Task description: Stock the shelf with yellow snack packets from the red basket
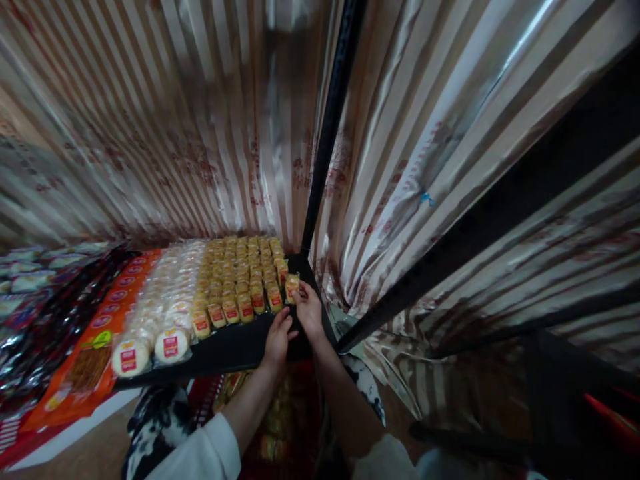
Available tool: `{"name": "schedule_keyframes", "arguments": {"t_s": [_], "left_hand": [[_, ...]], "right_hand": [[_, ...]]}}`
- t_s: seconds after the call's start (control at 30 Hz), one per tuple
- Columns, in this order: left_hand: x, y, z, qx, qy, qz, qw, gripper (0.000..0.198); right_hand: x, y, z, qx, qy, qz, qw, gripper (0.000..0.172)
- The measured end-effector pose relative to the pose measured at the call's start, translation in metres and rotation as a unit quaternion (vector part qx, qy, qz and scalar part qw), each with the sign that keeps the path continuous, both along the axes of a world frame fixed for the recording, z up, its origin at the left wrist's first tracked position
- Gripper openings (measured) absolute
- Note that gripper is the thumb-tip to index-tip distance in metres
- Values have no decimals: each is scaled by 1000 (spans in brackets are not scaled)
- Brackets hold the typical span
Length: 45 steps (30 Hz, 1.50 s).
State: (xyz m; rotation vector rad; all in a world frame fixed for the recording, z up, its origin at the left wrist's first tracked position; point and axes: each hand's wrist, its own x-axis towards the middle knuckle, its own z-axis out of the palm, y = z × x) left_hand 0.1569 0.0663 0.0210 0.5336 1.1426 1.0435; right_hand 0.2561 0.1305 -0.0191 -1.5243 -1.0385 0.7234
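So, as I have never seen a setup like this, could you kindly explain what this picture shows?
There is no machine here: these are a person's two bare hands, seen by a camera worn on that person's head, looking forward and down. A black shelf carries rows of small yellow packets with red labels and white rounds in clear wrapping; further left lie an orange packet and dark shiny packets. The right hand holds a single yellow packet. The left hand is close by, with nothing visible in its grip.

Yellow packets (243,275), orange bag (111,308), black shelf (233,345), striped sheeting (200,127)
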Motion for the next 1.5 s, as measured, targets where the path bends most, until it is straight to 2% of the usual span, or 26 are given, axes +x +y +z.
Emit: {"name": "schedule_keyframes", "arguments": {"t_s": [0.17,0.33,0.43,0.57,0.83,0.97,1.13,1.3,1.4,1.5], "left_hand": [[3,16,-3,20,15,-7,1000,31],[-1,25,-13,28,39,-3,999,31],[-6,29,-17,26,54,1,998,30],[-9,32,-22,28,81,2,996,29],[-9,37,-37,52,97,11,994,25],[-8,36,-36,42,91,16,995,26],[-8,29,-24,27,112,17,993,29],[-15,13,-16,68,179,-1,981,30],[-24,-11,-14,91,214,-4,972,27],[-37,-46,-21,100,242,-8,965,23]], "right_hand": [[-2,25,-8,-8,-39,6,999,35],[-7,36,-11,-20,-87,23,996,38],[-10,41,-14,-10,-82,28,996,39],[-14,42,-18,8,-79,33,996,44],[-20,36,-16,-15,-91,17,996,37],[-19,35,-17,15,-105,21,994,38],[-19,33,-21,38,-107,28,993,43],[-19,34,-19,39,-94,21,995,48],[-21,25,-7,63,-90,-3,994,47],[-26,-2,9,79,-71,-36,994,43]]}}
